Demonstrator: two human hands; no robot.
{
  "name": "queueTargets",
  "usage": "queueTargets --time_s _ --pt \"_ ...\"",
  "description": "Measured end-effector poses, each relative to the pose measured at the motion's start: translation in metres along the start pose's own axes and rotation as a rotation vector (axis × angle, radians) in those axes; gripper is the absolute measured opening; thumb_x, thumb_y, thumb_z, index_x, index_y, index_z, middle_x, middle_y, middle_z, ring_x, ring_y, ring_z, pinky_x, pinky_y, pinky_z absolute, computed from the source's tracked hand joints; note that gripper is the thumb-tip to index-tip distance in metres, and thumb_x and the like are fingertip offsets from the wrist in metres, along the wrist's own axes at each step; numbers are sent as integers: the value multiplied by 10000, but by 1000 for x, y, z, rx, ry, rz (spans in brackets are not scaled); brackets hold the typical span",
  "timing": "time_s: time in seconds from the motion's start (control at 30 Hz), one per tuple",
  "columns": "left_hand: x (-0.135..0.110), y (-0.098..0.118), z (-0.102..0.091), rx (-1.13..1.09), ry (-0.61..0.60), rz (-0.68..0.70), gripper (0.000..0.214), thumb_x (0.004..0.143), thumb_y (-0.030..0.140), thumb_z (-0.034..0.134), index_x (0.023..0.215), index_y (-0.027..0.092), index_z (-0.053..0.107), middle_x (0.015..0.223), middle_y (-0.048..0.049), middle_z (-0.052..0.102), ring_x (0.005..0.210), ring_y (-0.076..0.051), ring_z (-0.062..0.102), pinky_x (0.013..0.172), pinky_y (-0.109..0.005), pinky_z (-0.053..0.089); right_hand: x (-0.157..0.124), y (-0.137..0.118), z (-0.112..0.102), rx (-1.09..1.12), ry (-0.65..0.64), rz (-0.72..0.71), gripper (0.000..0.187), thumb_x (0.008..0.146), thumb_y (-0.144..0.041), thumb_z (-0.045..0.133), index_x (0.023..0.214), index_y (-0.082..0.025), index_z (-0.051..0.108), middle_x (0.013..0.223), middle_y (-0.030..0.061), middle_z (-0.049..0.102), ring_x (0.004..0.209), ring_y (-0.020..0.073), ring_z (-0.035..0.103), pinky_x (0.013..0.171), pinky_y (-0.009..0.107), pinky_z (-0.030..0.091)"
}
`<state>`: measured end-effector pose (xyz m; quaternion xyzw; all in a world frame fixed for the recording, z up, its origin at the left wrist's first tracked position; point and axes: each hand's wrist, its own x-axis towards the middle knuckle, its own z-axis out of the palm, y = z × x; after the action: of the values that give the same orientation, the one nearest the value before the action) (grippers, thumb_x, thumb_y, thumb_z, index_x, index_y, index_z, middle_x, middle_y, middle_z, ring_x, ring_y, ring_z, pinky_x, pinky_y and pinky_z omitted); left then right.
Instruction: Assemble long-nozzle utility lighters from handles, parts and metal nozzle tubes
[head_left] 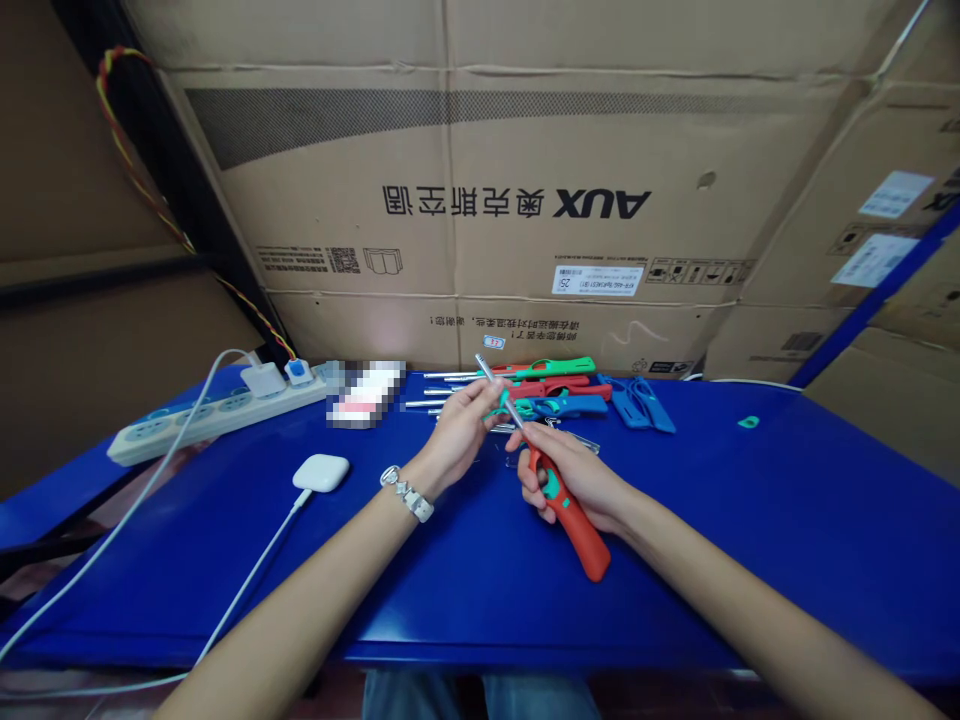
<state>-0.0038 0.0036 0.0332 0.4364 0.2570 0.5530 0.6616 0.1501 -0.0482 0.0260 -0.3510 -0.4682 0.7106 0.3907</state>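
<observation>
The right hand (pixel 577 465) grips a red lighter (pixel 576 530) above the middle of the blue table (pixel 735 570); the left hand (pixel 463 432) pinches a small green piece (pixel 504 397) on its metal tube (pixel 516 412). Other lighters (pixel 574 387) lie on the far side.

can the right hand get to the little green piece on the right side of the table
Probably yes: nothing seems to stand between the right hand and the green piece, though that hand grips the red lighter and would likely need to let go.
</observation>
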Motion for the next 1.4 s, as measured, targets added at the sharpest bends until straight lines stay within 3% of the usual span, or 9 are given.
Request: queueTargets --time_s 0.2,0.3,0.4,0.5,0.6,1.23,1.4 --pt "6 7 0 -186 174 69 255 804 388 748 892 163 667 785 0 647 707 -109 632 727 -241 501 0 8 5 14 -22 47 315 899 -514 584 928 -204 540 552 -41 577 412 116 529 334 205 460" --pt "4 7 4 -307 131 -87 343 863 501 643 874 159 640 782 -30 641 683 -140 628 688 -277 515 1 11 9 13 10 73 312 898 -511 584 959 -208 541 550 -47 573 401 114 524 327 201 454" --pt "1 12 8 -421 52 -217 451 908 557 516 701 159 558 631 -16 528 596 -146 569 610 -291 500 1 13 11 -1 14 77 330 891 -509 598 1013 -207 545 547 -52 569 397 117 526 322 202 451" --pt "-2 22 9 -518 36 -240 491 945 496 415 562 191 387 522 38 316 475 -103 416 517 -255 432 1 14 11 -9 -17 77 353 891 -520 602 1027 -200 547 550 -49 575 406 123 538 326 211 462" --pt "-4 29 8 -547 40 -239 473 928 472 392 545 204 317 519 52 233 448 -90 325 477 -238 380 1 16 11 -8 -39 83 367 888 -532 606 1031 -199 547 561 -45 581 411 123 543 330 214 467" --pt "2 37 0 -600 95 -195 318 823 272 406 546 208 263 497 54 219 432 -86 337 500 -234 402 0 8 15 -92 -65 84 372 879 -559 592 950 -198 534 545 -37 585 414 119 545 347 204 470" --pt "-1 33 5 -546 118 -244 256 849 307 423 618 199 409 543 24 375 524 -124 482 579 -269 482 0 9 10 -107 -29 89 364 880 -556 581 942 -200 535 545 -36 588 407 117 544 345 201 463"
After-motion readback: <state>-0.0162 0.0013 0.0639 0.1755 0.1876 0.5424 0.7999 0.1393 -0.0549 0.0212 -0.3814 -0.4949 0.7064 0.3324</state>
